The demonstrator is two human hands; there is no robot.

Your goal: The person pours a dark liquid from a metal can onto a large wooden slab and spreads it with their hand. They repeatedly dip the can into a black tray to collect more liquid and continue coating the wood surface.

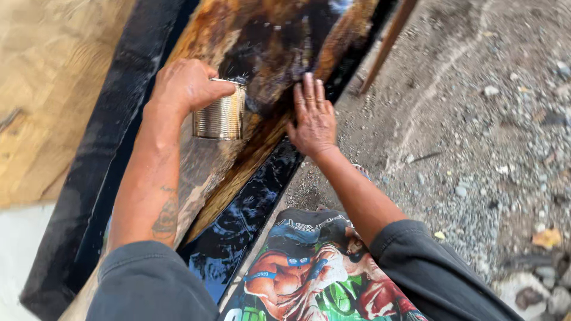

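The left hand (pixel 187 86) is curled tight, knuckles up and thumb pointing right, fingers bent in a closed grip. Its forearm runs down toward the lower left, bare to a pushed-up dark sleeve, with a tattoo near the elbow. The right hand (pixel 313 117) lies flat, palm down, fingers (pixel 309 89) straight and close together, pointing up. Its bare forearm slants down to the right into a dark sleeve.

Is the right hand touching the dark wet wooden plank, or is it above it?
Touching. The head view shows the right hand lying flat, palm down, on the wet wooden plank, with no visible gap.
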